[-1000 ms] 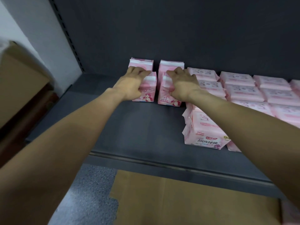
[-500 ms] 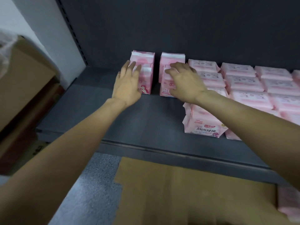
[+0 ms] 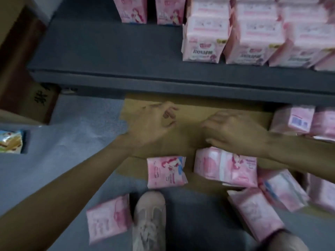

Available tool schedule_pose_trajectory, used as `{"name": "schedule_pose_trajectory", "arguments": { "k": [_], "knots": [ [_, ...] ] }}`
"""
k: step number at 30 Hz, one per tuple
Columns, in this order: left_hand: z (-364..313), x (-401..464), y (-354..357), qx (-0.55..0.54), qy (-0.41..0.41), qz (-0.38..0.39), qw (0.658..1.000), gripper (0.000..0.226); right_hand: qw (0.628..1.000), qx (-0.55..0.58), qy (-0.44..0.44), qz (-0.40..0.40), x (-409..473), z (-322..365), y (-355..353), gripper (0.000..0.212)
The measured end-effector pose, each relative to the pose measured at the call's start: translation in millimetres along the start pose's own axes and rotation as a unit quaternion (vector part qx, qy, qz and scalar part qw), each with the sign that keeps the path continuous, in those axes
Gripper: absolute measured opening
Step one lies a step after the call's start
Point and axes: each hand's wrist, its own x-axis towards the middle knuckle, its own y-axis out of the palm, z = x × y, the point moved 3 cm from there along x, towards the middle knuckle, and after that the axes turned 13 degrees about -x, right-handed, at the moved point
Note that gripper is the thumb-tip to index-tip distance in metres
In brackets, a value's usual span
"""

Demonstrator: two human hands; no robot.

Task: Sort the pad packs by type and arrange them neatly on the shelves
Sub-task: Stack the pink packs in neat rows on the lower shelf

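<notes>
Pad packs are what both my hands are heading for now, down on the floor rather than up on the shelf. My right hand [image 3: 233, 131], middle right of the frame, hangs with loosely curled fingers just above a pink pack [image 3: 225, 165] lying flat on the cardboard sheet [image 3: 190, 113]; I cannot tell whether the fingertips touch it yet. My left hand [image 3: 154, 122], centre of the frame, is relaxed and holds nothing, hovering over bare cardboard. A moment ago both hands were pressing upright packs into place at the back of the shelf [image 3: 108, 51]; those two cartoon-printed packs [image 3: 133, 9] now stand alone at the top of the frame, beside the rows of the other type [image 3: 204, 38] to their right. So that pair looks settled, and I judge the next pickup is starting. More loose packs lie lower down: one [image 3: 165, 172] below centre, one [image 3: 108, 218] beside my shoe [image 3: 149, 220], several at lower right.
</notes>
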Motion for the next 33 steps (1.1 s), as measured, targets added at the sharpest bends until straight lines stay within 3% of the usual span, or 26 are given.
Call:
{"name": "schedule_pose_trajectory", "arguments": {
  "k": [2,5,9,13,17,20,23,26,30,33],
  "knots": [
    [7.2,-15.3,28.4,0.044,-0.035,0.096,0.994,0.052,0.997,0.005,-0.006,0.073,-27.5,12.4,26.2,0.057],
    [21.9,-35.3,67.1,0.146,-0.09,0.247,0.954,0.087,0.984,-0.038,0.021,0.175,-57.7,31.6,60.8,0.09],
    [41.9,-61.7,103.6,0.158,-0.119,0.39,0.899,0.12,0.98,-0.084,0.016,0.181,-61.1,41.4,86.9,0.089],
    [54.5,-65.2,111.0,0.203,-0.084,0.328,0.919,0.109,0.979,0.044,0.103,0.168,-36.5,25.0,70.1,0.078],
    [54.9,-47.0,86.5,0.158,-0.089,0.135,0.974,0.099,0.971,0.069,0.19,0.127,-12.5,-7.7,58.9,0.077],
    [58.1,-31.2,73.3,0.106,-0.124,0.025,0.986,0.088,0.959,0.061,0.196,0.197,-5.7,-20.2,66.4,0.096],
    [70.1,-24.3,78.8,0.099,-0.169,0.022,0.98,0.088,0.955,0.04,0.132,0.262,-7.8,-25.7,71.1,0.113],
    [80.3,-25.1,84.4,0.043,-0.198,0.057,0.978,0.093,0.971,-0.004,0.099,0.219,-6.3,-30.1,71.4,0.094],
    [89.6,-25.1,83.7,-0.048,-0.231,0.088,0.968,0.107,0.96,0.071,0.207,0.175,-6.4,-43.9,68.4,0.063],
    [94.8,-24.8,89.7,-0.069,-0.253,0.105,0.959,0.081,0.928,0.147,0.27,0.212,-2.9,-52.3,70.7,0.062]
  ]
}}
